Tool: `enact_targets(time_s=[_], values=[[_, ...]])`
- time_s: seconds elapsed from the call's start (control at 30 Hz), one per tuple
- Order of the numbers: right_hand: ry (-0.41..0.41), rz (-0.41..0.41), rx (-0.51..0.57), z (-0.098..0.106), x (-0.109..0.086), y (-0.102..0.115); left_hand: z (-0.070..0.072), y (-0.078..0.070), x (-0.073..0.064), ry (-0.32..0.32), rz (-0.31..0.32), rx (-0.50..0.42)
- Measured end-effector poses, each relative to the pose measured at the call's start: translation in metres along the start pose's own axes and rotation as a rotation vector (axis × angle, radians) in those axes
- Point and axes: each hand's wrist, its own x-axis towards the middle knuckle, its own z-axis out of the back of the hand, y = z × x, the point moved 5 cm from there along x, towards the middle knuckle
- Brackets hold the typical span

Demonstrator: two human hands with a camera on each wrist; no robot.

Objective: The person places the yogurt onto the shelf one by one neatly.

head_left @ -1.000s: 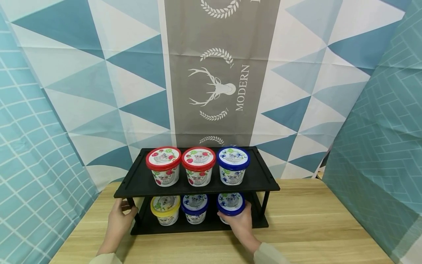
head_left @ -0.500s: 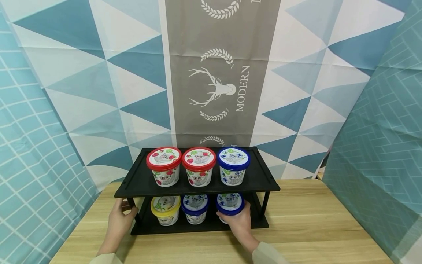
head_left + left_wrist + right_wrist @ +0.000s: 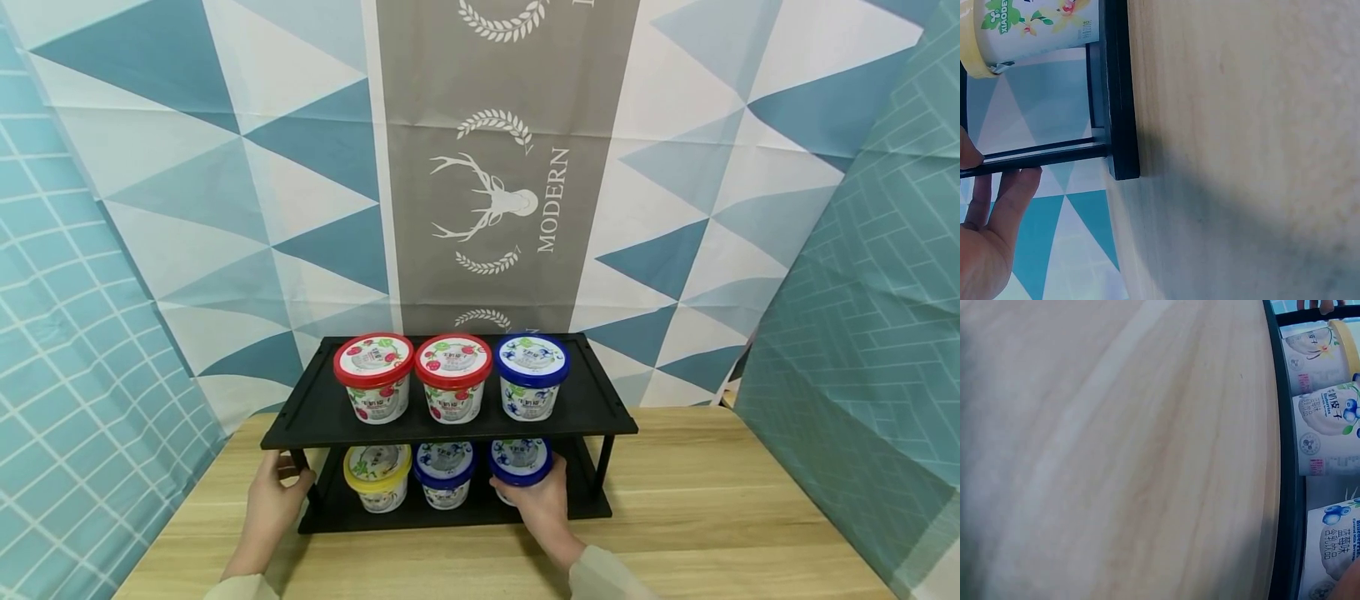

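My right hand [image 3: 546,507] grips a blue-lidded yogurt cup [image 3: 517,457] on the lower shelf [image 3: 345,523] of a black two-tier rack. In the right wrist view, only a bit of that hand shows by the blueberry-print cup [image 3: 1334,540]. At the rack's left end, my left hand [image 3: 273,498] holds the upright post [image 3: 1041,154], thumb on one side and fingers on the other. To the left of the gripped cup stand another blue-lidded cup [image 3: 444,471] and a yellow-lidded cup [image 3: 377,477].
On the upper shelf [image 3: 600,417] stand two red-lidded cups [image 3: 377,379] [image 3: 453,379] and a blue-lidded cup [image 3: 531,375] in a row. The rack rests on a wooden table [image 3: 705,500]. Patterned cloth [image 3: 495,250] hangs behind it.
The right hand and its blue-lidded cup have shifted slightly left along the lower shelf, towards the middle cup. The left hand stays on the post.
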Motion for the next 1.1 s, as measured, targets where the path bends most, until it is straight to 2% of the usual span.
enact_targets(time_s=[0.47,1.1], values=[[-0.049,0.049,0.039,-0.006,-0.002,0.003,0.0,0.0,0.001,-0.022,-0.016,-0.005],[-0.05,0.006,0.034,-0.015,-0.003,0.003,-0.001,0.003,0.001,0.018,0.0,-0.019]])
